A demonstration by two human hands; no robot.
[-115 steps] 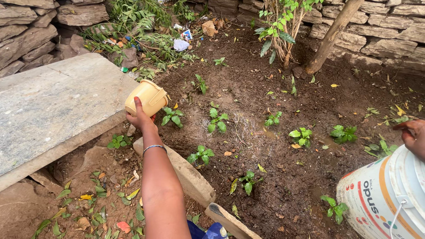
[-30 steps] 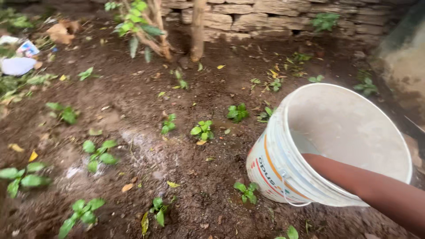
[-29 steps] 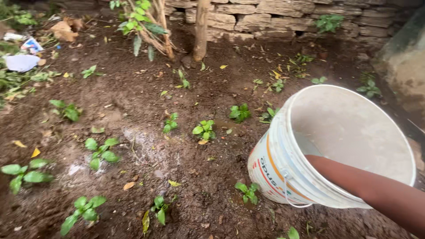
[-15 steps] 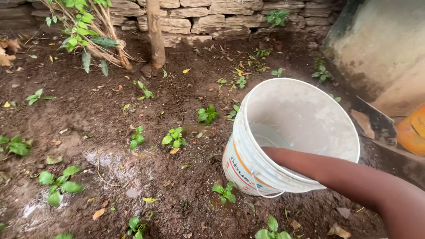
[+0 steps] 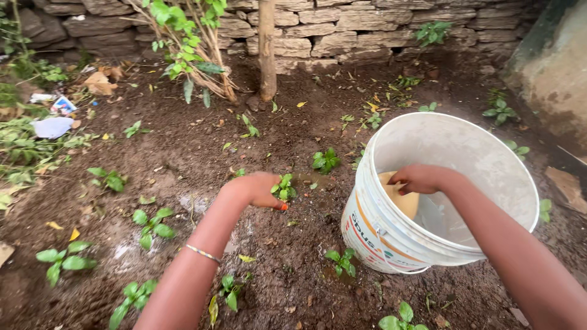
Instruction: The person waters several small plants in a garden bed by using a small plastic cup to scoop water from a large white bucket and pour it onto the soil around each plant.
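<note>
The right hand [image 5: 419, 178] is gripping the yellow cup [image 5: 400, 197] inside the tilted white bucket [image 5: 391, 238], while the left hand [image 5: 260, 189], fingers loosely curled, is hovering at a green seedling [image 5: 283, 186], so the leaning bucket risks tipping and flooding the plant.

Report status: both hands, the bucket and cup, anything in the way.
Right hand inside white bucket, gripping yellow cup. Left hand low over soil, at a small green seedling; grip unclear. Nothing blocking either hand.
</note>
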